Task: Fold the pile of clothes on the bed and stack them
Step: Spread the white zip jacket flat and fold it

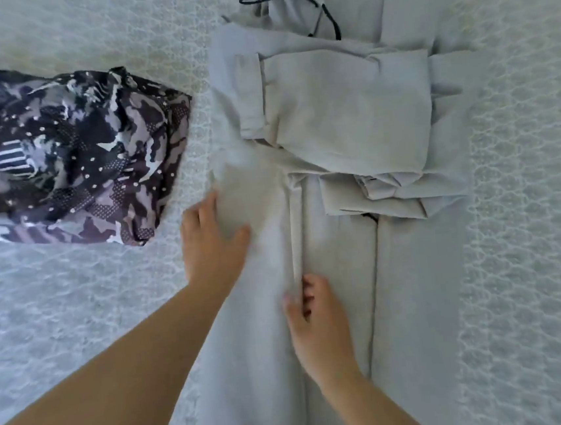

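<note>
A light grey garment (414,302) lies lengthwise on the bed, running from the near edge up the middle. On its far part rests a folded grey bundle (348,110), with a black drawstring (307,7) showing at the far end. My left hand (212,243) grips the garment's left edge, thumb on top and fingers tucked under the cloth. My right hand (313,315) pinches a lengthwise fold of the same garment nearer to me. A dark camouflage-print garment (72,160) lies crumpled on the left.
The bed's pale patterned cover (527,188) stretches all round the clothes. Bare cover shows to the right of the grey garment and near my left forearm.
</note>
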